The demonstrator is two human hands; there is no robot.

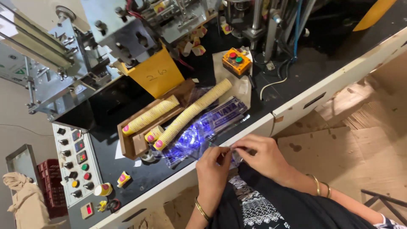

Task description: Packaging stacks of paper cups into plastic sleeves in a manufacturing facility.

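Observation:
My left hand (213,171) and my right hand (259,154) meet at the near edge of the black machine table (296,76). Both pinch the mouth of a clear plastic sleeve with blue print (203,129) that lies flat on the table. A long stack of nested paper cups (193,112) rests diagonally just beyond the sleeve. Two more cup stacks lie in a wooden tray (127,146): a long one (150,115) and a short one (153,133). Bangles circle both wrists.
A control panel with buttons and switches (76,167) sits at the left. A yellow button box (236,60) lies behind the cups, a yellow hopper (157,74) and metal machinery beyond. Loose cups (103,189) stand near the panel. Cardboard sheets (360,140) cover the floor at right.

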